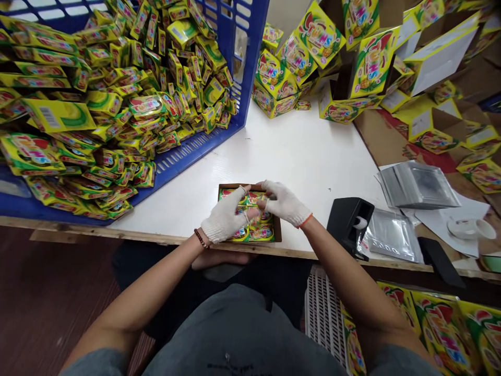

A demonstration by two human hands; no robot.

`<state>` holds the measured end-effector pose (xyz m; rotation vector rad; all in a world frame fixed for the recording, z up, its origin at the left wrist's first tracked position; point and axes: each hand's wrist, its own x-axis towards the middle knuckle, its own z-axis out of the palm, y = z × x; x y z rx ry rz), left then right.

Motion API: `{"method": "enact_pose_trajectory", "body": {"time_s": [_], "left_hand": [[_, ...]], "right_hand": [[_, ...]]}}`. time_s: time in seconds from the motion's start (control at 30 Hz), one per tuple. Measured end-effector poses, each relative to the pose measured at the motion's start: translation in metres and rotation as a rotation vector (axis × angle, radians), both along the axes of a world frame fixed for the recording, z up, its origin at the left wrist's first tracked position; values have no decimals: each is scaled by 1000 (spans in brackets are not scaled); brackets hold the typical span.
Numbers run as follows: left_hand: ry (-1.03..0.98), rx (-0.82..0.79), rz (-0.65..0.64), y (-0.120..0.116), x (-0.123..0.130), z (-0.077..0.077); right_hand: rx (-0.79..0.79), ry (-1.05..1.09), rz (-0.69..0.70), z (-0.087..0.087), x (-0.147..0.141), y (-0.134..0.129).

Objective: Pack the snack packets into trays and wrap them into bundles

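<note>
A shallow carton (277,230) at the table's front edge holds several small yellow-green fruit-printed packs (261,233), lying in rows. Over its left part reaches my left hand (227,215), in a white glove with bare fingertips; its thumb and fingers are apart. My right hand (287,204), gloved the same way, comes in over the carton's upper right side. Its thumb and index finger are spread, while the other fingertips are blurred. I see nothing clearly gripped in either hand, and both hide part of the packs.
A blue crate (195,156) heaped with small packs (133,107) fills the left. Open printed display boxes (371,65) crowd the back right. A black tape dispenser (348,224), clear plastic sleeves (420,183) and a tape roll (483,228) lie right. Larger printed packages (442,329) stand below the table edge.
</note>
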<state>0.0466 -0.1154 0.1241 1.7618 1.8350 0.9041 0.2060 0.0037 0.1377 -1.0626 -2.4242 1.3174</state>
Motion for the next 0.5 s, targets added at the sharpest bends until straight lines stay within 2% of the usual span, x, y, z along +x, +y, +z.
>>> {"method": "enact_pose_trajectory", "body": {"time_s": [0.07, 0.13, 0.23, 0.33, 0.4, 0.43, 0.5], "left_hand": [[-110, -25, 30, -4, 10, 6], [-156, -72, 69, -2, 17, 8], [-161, -116, 83, 7, 18, 4], [17, -178, 60, 13, 15, -1], [211, -223, 38, 10, 14, -2], [294, -221, -7, 6, 14, -2], [414, -152, -194, -5, 15, -1]], "right_hand": [[-32, 7, -61, 6, 6, 2], [58, -17, -34, 12, 13, 0], [307, -82, 200, 18, 21, -6], [500, -275, 491, 16, 21, -12], [649, -423, 589, 12, 16, -12], [717, -474, 621, 10, 13, -11], [809, -531, 671, 8, 4, -7]]}}
